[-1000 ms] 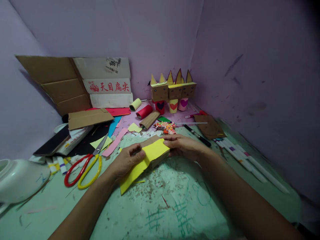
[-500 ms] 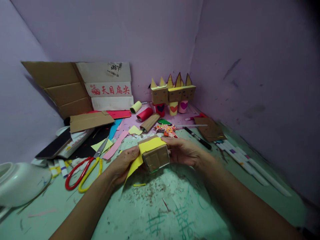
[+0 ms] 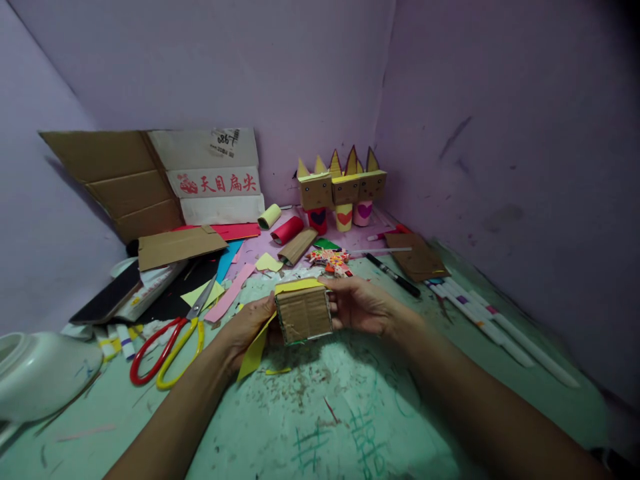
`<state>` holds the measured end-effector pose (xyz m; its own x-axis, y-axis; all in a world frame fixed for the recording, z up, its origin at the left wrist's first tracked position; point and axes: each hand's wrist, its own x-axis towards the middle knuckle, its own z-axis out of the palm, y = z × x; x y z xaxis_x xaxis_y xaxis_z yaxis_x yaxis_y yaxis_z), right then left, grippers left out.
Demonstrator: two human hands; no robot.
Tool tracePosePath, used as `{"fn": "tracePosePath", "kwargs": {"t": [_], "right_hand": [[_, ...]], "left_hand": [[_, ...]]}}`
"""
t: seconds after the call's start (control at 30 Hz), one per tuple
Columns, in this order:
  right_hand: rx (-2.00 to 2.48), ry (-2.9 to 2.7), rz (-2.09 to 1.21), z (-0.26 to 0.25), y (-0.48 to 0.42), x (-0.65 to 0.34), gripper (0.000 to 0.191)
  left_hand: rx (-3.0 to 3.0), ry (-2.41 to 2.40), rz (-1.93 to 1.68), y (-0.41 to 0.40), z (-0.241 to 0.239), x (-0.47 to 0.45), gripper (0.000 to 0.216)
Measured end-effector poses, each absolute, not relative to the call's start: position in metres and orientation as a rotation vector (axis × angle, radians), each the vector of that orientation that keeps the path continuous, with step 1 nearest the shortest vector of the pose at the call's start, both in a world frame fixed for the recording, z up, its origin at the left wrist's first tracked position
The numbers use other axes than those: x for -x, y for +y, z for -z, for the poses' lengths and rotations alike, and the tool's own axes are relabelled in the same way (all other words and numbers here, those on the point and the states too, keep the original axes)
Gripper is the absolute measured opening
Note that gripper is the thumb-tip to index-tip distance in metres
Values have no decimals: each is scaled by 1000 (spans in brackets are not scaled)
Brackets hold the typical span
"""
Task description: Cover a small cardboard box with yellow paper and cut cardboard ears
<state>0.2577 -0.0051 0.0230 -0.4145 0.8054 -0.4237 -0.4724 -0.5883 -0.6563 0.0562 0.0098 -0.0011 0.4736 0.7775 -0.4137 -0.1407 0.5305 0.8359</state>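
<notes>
Between my hands, just above the table, is a small brown cardboard box (image 3: 305, 317) with its square face toward me. A yellow paper strip (image 3: 255, 353) lies across the top of the box and hangs down at its left side. My left hand (image 3: 253, 323) grips the left side of the box, fingers closed, with the strip's loose end beside them. At the right side, my right hand (image 3: 357, 303) pinches the top right edge, its thumb on the yellow paper. The far side of the box and some fingertips are hidden.
Red-and-yellow-handled scissors (image 3: 173, 350) lie left of my left arm. A white pot-like vessel (image 3: 50, 370) stands at far left. Cardboard figures (image 3: 340, 190), paper rolls (image 3: 287, 230) and a cardboard sheet (image 3: 183, 247) are behind. A black marker (image 3: 393, 275) and white pens (image 3: 480, 320) lie right.
The box has tilted so its front face shows squarely and less of its yellow top is visible. Both hands keep their hold, and the view has shifted slightly.
</notes>
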Motion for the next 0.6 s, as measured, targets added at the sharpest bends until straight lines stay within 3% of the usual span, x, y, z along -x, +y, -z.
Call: {"fn": "tracePosePath", "kwargs": {"t": [0.3, 0.47, 0.6], "right_hand": [[991, -508, -2045, -24, -5, -258, 8], [1030, -435, -2079, -26, -1, -261, 15], [1037, -401, -2111, -26, 0, -262, 15]], "left_hand": [[-822, 908, -648, 8, -2, -57, 28], [-853, 962, -647, 5, -8, -60, 14], [-812, 994, -652, 5, -10, -64, 15]]}}
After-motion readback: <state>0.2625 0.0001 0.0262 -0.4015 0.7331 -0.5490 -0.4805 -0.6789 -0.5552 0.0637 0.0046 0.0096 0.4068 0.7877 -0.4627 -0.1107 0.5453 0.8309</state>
